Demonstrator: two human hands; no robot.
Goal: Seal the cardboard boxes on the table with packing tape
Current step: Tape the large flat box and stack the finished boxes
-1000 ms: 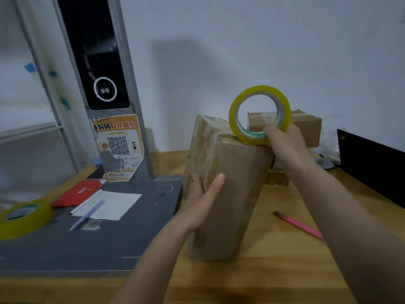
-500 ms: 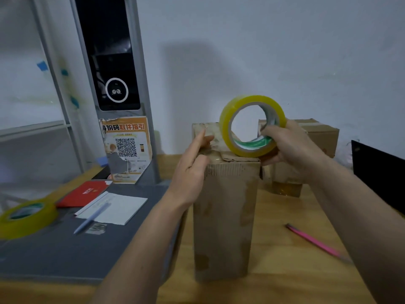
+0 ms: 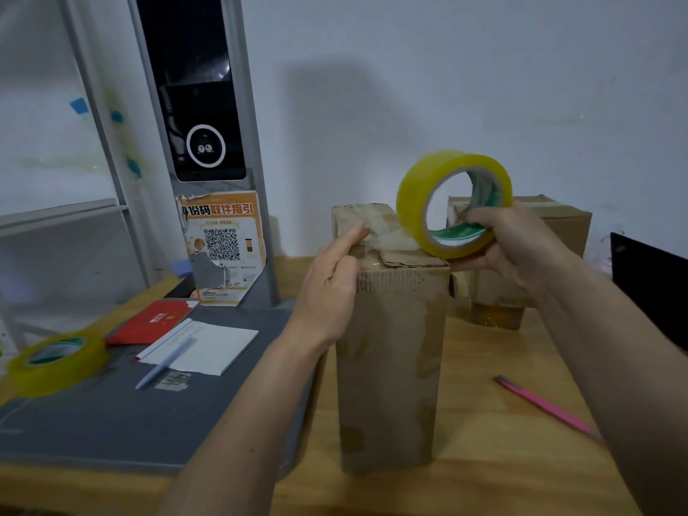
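Tape roll (image 3: 452, 202), clamped in the right hand (image 3: 521, 247), rests on the upright box (image 3: 391, 329) top; beside it, the left hand (image 3: 329, 288) pins the tape's free end with a straight finger, anchoring the strip.

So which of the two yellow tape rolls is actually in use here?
The tape roll held upright by the right hand on the tall box. The spare roll lies flat and untouched at the far left.
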